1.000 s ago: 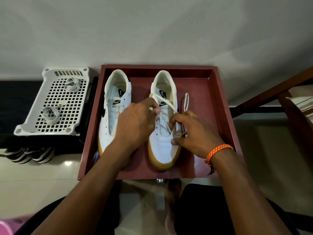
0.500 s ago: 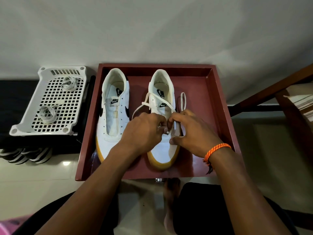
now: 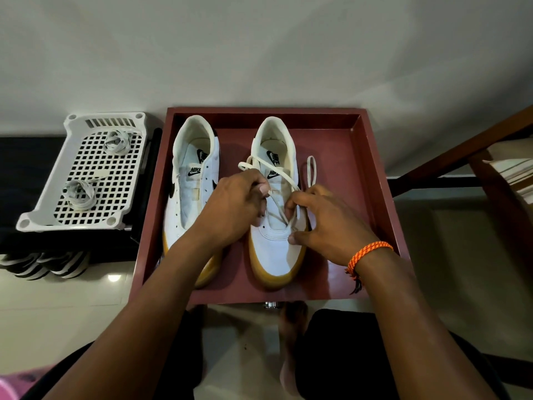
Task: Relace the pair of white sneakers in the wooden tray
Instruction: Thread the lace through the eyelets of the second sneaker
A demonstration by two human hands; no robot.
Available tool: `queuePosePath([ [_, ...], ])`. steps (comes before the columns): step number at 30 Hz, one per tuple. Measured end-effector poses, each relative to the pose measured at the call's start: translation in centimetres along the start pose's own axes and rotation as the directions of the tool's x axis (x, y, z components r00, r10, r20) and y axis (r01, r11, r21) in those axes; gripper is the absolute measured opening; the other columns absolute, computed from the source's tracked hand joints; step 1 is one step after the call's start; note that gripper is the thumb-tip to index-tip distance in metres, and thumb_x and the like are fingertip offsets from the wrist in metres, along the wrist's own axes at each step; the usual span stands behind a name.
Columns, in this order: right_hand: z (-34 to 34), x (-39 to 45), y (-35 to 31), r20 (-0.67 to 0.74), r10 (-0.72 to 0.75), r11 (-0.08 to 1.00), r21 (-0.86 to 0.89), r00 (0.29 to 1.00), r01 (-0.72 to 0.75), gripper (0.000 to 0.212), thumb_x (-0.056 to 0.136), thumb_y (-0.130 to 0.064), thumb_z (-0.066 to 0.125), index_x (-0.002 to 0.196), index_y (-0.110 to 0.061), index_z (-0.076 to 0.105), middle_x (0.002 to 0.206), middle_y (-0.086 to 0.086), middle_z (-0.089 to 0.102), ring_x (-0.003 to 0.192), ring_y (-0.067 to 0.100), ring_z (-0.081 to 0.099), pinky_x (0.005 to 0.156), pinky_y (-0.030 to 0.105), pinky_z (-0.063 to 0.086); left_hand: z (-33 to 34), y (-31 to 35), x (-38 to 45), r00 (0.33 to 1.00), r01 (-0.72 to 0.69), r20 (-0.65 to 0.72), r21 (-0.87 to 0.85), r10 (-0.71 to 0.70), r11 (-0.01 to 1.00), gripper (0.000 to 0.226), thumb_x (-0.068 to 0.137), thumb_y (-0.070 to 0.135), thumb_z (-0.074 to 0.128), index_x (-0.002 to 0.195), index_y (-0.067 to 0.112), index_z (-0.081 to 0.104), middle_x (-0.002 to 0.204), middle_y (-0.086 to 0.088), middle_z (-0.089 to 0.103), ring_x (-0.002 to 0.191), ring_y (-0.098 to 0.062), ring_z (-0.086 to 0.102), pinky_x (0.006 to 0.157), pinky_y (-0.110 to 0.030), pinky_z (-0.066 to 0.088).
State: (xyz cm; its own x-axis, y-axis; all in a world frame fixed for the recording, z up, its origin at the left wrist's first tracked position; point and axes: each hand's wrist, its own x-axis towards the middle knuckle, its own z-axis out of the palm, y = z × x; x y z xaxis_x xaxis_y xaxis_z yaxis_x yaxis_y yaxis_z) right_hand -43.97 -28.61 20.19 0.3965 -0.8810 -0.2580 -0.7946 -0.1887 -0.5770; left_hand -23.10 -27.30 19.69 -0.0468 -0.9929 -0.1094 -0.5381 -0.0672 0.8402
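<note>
Two white sneakers with gum soles stand side by side in the reddish wooden tray (image 3: 372, 174), toes toward me. The left sneaker (image 3: 191, 180) has no lace. The right sneaker (image 3: 274, 241) carries a cream lace (image 3: 278, 173) crossing its lower eyelets, with loose ends trailing over the tongue and a loop lying on the tray floor to its right. My left hand (image 3: 233, 209) pinches one strand of the lace above the left eyelet row. My right hand (image 3: 328, 223), with an orange band at the wrist, grips the other strand at the right eyelet row.
A white perforated plastic basket (image 3: 37, 215) sits left of the tray on a dark shelf, holding two coiled laces (image 3: 79, 193). Black-and-white sandals (image 3: 43, 264) lie below it. A wooden furniture frame (image 3: 461, 148) stands at the right. My bare foot (image 3: 291, 342) rests on the tiled floor.
My left hand dropped down to meet the right hand over the eyelets, then pulled slightly back to the left with its strand. The view shifted a little.
</note>
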Motion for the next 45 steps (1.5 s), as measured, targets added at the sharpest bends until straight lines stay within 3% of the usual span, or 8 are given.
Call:
queuePosePath([
  [4, -0.1, 0.0, 0.1, 0.002, 0.004, 1.0, 0.028, 1.0, -0.004, 0.042, 0.072, -0.03, 0.093, 0.097, -0.04, 0.06, 0.109, -0.014, 0.049, 0.098, 0.016, 0.059, 0.085, 0.046, 0.057, -0.4, 0.1, 0.0, 0.983, 0.181, 0.037, -0.297, -0.178, 0.938, 0.027, 0.116, 0.011, 0.035, 0.103, -0.002, 0.054, 0.086, -0.016, 0.065, 0.068, -0.029, 0.069, 0.057, -0.023, 0.056],
  [13, 0.0, -0.1, 0.0, -0.019, 0.012, 0.999, 0.035, 1.0, -0.012, 0.042, 0.073, -0.032, 0.093, 0.098, -0.042, 0.06, 0.106, -0.013, 0.048, 0.096, 0.016, 0.06, 0.085, 0.044, 0.057, 0.2, 0.7, -0.2, 0.956, 0.279, 0.112, -0.619, -0.27, 0.734, 0.036, 0.114, 0.003, 0.033, 0.096, 0.0, 0.064, 0.099, -0.018, 0.071, 0.09, -0.037, 0.072, 0.085, -0.046, 0.066],
  [20, 0.0, -0.2, -0.3, -0.012, 0.008, 1.0, 0.03, 1.0, -0.007, 0.039, 0.073, -0.031, 0.092, 0.099, -0.04, 0.064, 0.107, -0.013, 0.046, 0.096, 0.015, 0.058, 0.083, 0.043, 0.057, 0.7, 0.5, -0.1, 0.949, 0.304, 0.134, -0.625, -0.285, 0.719, 0.033, 0.114, 0.003, 0.031, 0.096, -0.001, 0.059, 0.076, -0.014, 0.071, 0.076, -0.03, 0.074, 0.072, -0.037, 0.064],
  [24, -0.2, -0.2, -0.2, 0.003, -0.004, 1.0, 0.009, 1.0, 0.004, 0.037, 0.075, -0.03, 0.091, 0.098, -0.04, 0.064, 0.107, -0.012, 0.045, 0.094, 0.014, 0.056, 0.082, 0.043, 0.057, 2.0, 0.4, 0.3, 0.957, 0.278, 0.104, -0.578, -0.269, 0.767, 0.028, 0.114, 0.004, 0.034, 0.091, 0.005, 0.052, 0.063, 0.0, 0.051, 0.056, -0.015, 0.052, 0.063, -0.034, 0.05],
  [29, -0.2, -0.2, -0.2, 0.012, -0.012, 1.0, 0.007, 1.0, 0.012, 0.037, 0.075, -0.028, 0.091, 0.098, -0.04, 0.064, 0.109, -0.012, 0.045, 0.095, 0.012, 0.055, 0.082, 0.044, 0.057, 1.7, 0.5, 0.3, 0.949, 0.278, 0.052, -0.601, -0.31, 0.749, 0.029, 0.115, 0.01, 0.037, 0.091, 0.007, 0.052, 0.057, 0.01, 0.053, 0.047, -0.006, 0.044, 0.064, -0.035, 0.053],
  [37, 0.4, 0.1, -0.8, -0.16, -0.056, 0.986, 0.145, 0.986, 0.08, 0.01, 0.095, -0.025, 0.07, 0.093, -0.034, 0.076, 0.097, -0.01, 0.056, 0.082, 0.006, 0.056, 0.072, 0.036, 0.054, 1.1, 1.2, -0.1, 0.988, 0.147, 0.035, -0.497, -0.149, 0.855, 0.023, 0.112, 0.013, 0.053, 0.104, -0.005, 0.064, 0.078, -0.01, 0.065, 0.064, -0.014, 0.063, 0.06, -0.024, 0.055],
  [41, 0.2, 0.3, -1.7, -0.144, 0.041, 0.917, 0.398, 0.989, 0.02, 0.033, 0.106, -0.026, 0.054, 0.081, -0.009, 0.068, 0.076, 0.012, 0.067, 0.071, 0.03, 0.063, 0.069, 0.05, 0.054, 0.6, 1.2, -0.3, 0.998, 0.06, 0.006, -0.522, -0.067, 0.851, 0.012, 0.1, 0.007, 0.071, 0.105, -0.003, 0.076, 0.09, -0.018, 0.078, 0.074, -0.021, 0.074, 0.072, -0.029, 0.064],
  [45, 0.1, 0.3, -1.6, -0.192, 0.03, 0.906, 0.419, 0.981, 0.054, 0.032, 0.105, -0.027, 0.061, 0.076, -0.014, 0.064, 0.063, 0.0, 0.062, 0.06, 0.017, 0.058, 0.059, 0.032, 0.049, 0.8, 1.2, -0.2, 0.999, 0.016, -0.017, -0.542, -0.031, 0.84, 0.015, 0.098, 0.004, 0.072, 0.11, -0.001, 0.08, 0.094, -0.017, 0.081, 0.075, -0.026, 0.075, 0.073, -0.031, 0.065],
])
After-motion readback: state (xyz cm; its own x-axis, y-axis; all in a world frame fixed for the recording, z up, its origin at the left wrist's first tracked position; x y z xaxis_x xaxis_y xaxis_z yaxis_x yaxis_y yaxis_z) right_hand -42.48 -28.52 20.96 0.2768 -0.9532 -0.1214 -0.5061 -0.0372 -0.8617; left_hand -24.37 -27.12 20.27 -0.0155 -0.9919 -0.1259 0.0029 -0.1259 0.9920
